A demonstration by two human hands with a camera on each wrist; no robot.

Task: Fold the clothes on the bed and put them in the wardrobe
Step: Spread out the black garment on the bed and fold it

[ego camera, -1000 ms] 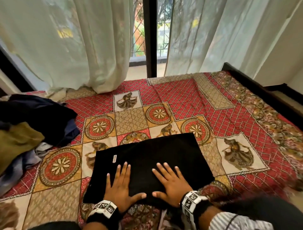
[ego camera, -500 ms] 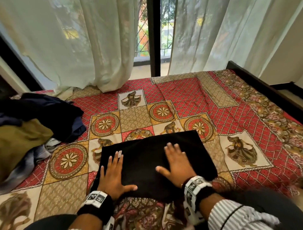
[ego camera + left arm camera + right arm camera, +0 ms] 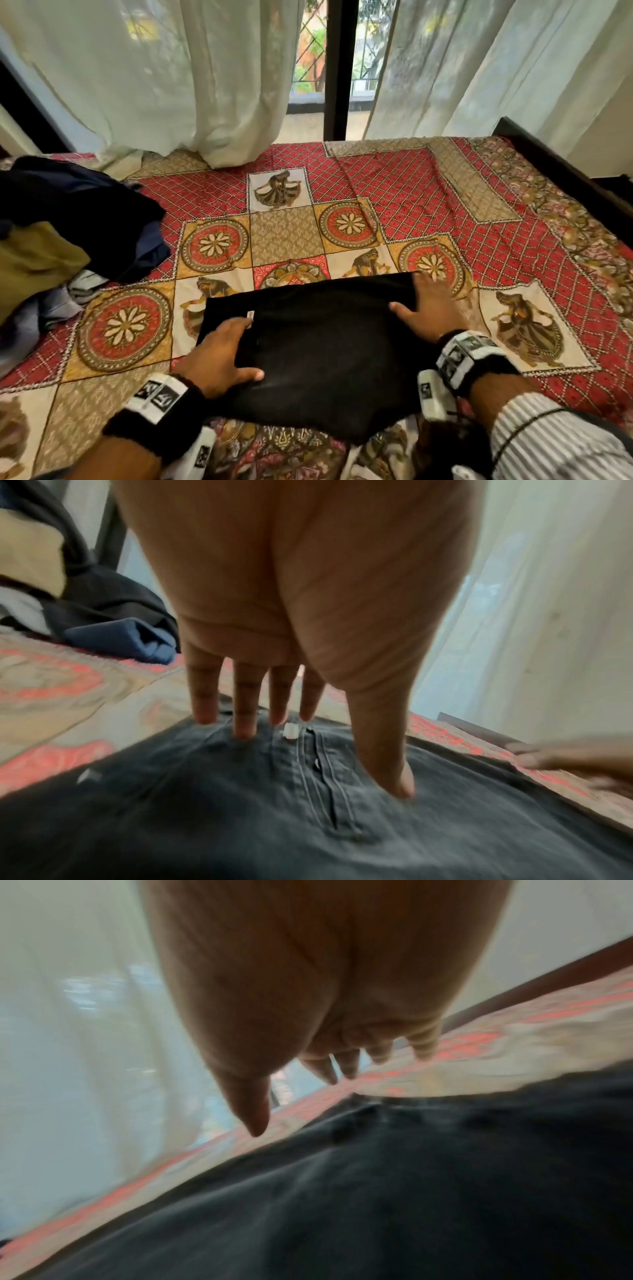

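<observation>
The folded black denim garment point(image 3: 318, 359) is lying flat on the red-and-gold patterned bedspread point(image 3: 462, 219), at the near edge of the bed, and both hands are on it; the left hand point(image 3: 219, 353) is resting on the garment's left side, fingers straight and spread, fingertips pressing into the cloth just beside a small white tag point(image 3: 250, 314), thumb stretched out across the fabric; nothing is being pinched there, the hand is lying open and flat; the right hand point(image 3: 428, 305) is sitting at the garment's far right corner, thumb lying on the black cloth, fingers reaching past the edge onto the bedspread; the right wrist view is blurred and is showing the fingers loosely extended above the edge, so this hand too is reading as open, gripping nothing; a heap of unfolded dark, navy and olive clothes point(image 3: 68, 233) is sitting well apart at the left; sheer white curtains point(image 3: 154, 75) are hanging behind the bed.
</observation>
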